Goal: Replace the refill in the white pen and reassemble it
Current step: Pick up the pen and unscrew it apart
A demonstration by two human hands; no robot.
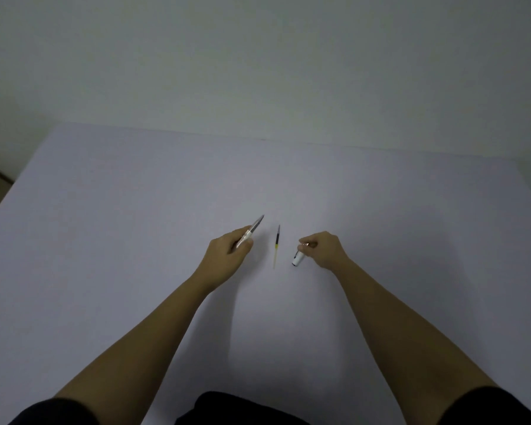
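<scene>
My left hand (230, 247) is closed around the front part of the white pen (252, 230), whose grey tapered tip points up and to the right, away from me. A thin refill (277, 245), dark at the far end and yellowish at the near end, lies alone on the white table (135, 225) between my hands. My right hand (322, 248) pinches the other white pen part (298, 259), a short barrel piece with a dark mark, its lower end resting on or just above the table.
The table's far edge (258, 137) meets a plain pale wall. The left edge of the table runs diagonally at the far left, with darker floor beyond it. My dark clothing shows at the bottom of the view.
</scene>
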